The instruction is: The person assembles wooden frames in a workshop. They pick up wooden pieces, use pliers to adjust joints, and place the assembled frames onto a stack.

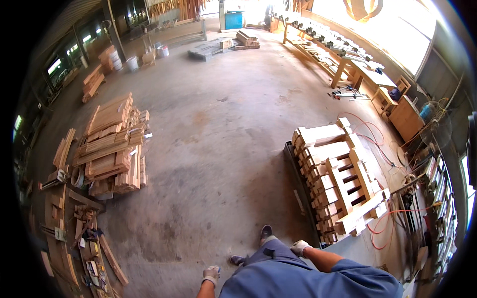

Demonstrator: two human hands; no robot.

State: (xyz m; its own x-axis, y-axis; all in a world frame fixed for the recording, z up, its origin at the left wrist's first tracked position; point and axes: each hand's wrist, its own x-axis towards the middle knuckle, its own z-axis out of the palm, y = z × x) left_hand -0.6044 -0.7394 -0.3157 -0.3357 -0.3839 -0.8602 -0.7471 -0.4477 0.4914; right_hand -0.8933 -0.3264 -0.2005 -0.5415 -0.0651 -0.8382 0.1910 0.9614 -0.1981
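Observation:
My left hand [211, 273], in a pale work glove, hangs low beside my legs with its fingers curled. A small bluish spot shows at its fingertips; what it holds, if anything, is too small to make out. My right hand [299, 248], also gloved, hangs at my right side with its fingers folded in, and nothing shows in it. Nearest to it, but apart, is a stack of pale wooden frames [343, 174] with slats, on a dark low base [298, 191]. My shoes [266, 232] stand on the concrete floor.
Stacked boards [109, 144] stand at left, with a cluttered wood rack [92, 248] nearer. An orange hose [380, 241] loops on the floor beyond the frames. Along the right wall runs a workbench [343, 64] with clamps. A grey pallet [206, 48] lies far ahead.

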